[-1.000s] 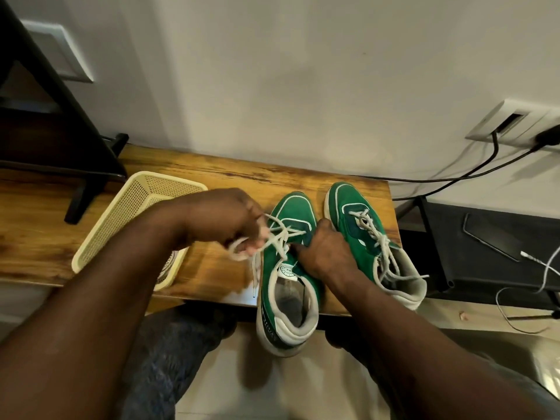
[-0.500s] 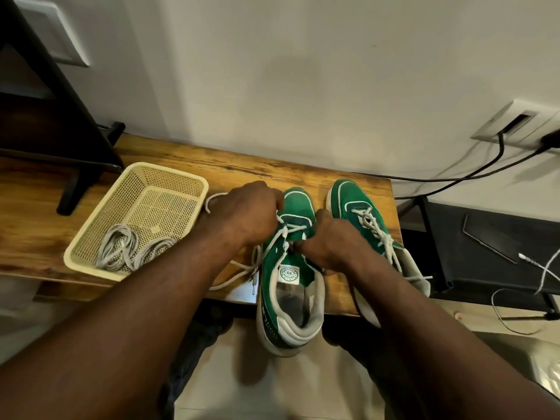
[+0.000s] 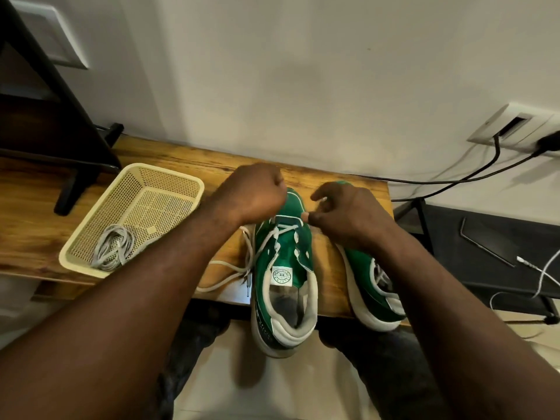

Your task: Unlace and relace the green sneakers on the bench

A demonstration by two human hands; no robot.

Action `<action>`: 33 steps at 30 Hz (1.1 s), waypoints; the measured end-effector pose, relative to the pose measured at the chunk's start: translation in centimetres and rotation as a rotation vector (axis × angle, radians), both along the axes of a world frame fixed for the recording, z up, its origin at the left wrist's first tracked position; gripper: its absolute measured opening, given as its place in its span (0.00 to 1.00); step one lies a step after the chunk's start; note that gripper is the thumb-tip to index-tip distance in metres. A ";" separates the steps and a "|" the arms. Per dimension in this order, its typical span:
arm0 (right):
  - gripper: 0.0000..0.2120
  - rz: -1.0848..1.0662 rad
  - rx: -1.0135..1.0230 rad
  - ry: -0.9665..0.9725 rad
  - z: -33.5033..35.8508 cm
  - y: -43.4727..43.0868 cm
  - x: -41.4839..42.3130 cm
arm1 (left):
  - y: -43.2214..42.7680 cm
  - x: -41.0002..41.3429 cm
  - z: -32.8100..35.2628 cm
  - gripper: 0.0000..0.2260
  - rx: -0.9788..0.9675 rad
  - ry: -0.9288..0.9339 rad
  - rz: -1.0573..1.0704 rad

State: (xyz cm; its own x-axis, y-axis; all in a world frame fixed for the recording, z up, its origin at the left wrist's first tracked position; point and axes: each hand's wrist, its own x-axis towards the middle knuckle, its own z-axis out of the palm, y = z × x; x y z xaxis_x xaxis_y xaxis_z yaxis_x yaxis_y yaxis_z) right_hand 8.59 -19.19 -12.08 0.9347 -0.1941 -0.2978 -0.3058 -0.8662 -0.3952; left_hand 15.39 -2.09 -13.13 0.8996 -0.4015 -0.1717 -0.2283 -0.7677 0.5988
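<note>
A: Where is the shoe being laced?

B: The green sneaker (image 3: 281, 262) lies on the wooden bench (image 3: 36, 231), heel hanging over the front edge. The second sneaker (image 3: 372, 283) is just beside it.

A: And the hands?

B: The left hand (image 3: 254, 195) is a fist over the toe, closed round the white lace (image 3: 242, 268) – loose ends trail on the bench. The right hand (image 3: 348, 216) has curled fingers and its thumb tip at the eyelet edge; whether it holds anything cannot be told.

A: Anything else?

B: A cream basket (image 3: 169, 183) with grey laces (image 3: 113, 248) in it.

No text can be read surely. The green sneaker (image 3: 285, 247) carries a white tongue label (image 3: 281, 275) with a round green emblem (letters too small), and blurred lettering on its heel side.
</note>
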 end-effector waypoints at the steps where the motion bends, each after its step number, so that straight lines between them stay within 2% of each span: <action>1: 0.24 0.006 0.058 -0.060 0.1 0.2 0.1 | 0.0 0.0 0.8 0.03 -0.145 -0.018 0.028; 3: 0.24 0.004 0.215 -0.195 0.6 0.8 0.1 | 0.0 -0.2 2.1 0.03 -0.402 -0.079 0.017; 5: 0.21 0.010 0.334 -0.307 1.0 1.3 0.2 | -0.1 -0.6 2.7 0.03 -0.613 -0.029 -0.071; 9: 0.08 0.038 0.383 -0.392 1.6 1.4 0.7 | 0.1 -1.0 2.5 0.04 -0.711 -0.017 -0.144; 11: 0.08 -0.048 0.338 -0.351 1.3 0.5 1.1 | 0.4 -1.0 2.8 0.04 -0.782 -0.003 -0.124; 15: 0.06 -0.048 -0.041 -0.173 -0.3 -2.2 2.2 | 1.1 -0.7 3.8 0.07 -1.035 0.146 -0.103; 16: 0.07 -0.024 -0.044 -0.144 -0.2 -2.3 2.1 | 1.2 -0.7 3.8 0.07 -1.034 0.174 -0.094; 17: 0.12 0.004 -0.019 -0.142 0.1 -2.1 1.8 | 1.1 -0.7 3.7 0.07 -0.972 0.165 -0.080; 19: 0.25 0.089 0.059 -0.242 0.9 -1.5 1.1 | 1.0 -0.7 3.0 0.07 -0.740 0.094 -0.085; 20: 0.28 0.141 0.114 -0.315 1.4 -0.9 0.8 | 0.8 -0.7 2.6 0.06 -0.648 0.086 -0.102; 22: 0.23 0.233 0.235 -0.411 1.6 -0.4 0.4 | 0.5 -0.9 2.2 0.06 -0.594 0.141 -0.126; 24: 0.12 0.219 0.271 -0.416 1.3 -0.4 0.6 | 0.4 -1.0 2.1 0.06 -0.620 0.183 -0.142; 25: 0.09 0.178 0.241 -0.398 1.0 -0.7 0.9 | 0.4 -1.0 2.2 0.07 -0.642 0.193 -0.145; 28: 0.09 0.091 0.048 -0.216 0.0 -1.9 1.6 | 0.5 -0.9 2.5 0.08 -0.757 0.258 -0.141; 30: 0.09 0.062 0.022 -0.113 -0.8 -2.5 1.7 | 0.6 -1.0 2.7 0.07 -0.850 0.341 -0.167; 33: 0.09 0.010 0.013 -0.112 -1.0 -2.6 1.6 | 1.0 -1.2 3.2 0.10 -1.025 0.525 -0.251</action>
State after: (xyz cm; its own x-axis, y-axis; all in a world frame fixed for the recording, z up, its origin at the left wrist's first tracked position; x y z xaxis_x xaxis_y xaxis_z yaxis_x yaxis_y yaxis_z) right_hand 10.22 -21.77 -13.12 0.9641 -0.1812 -0.1941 -0.2504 -0.8635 -0.4377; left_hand 14.17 -1.11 -9.98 0.6909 -0.7229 0.0083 0.1536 0.1581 0.9754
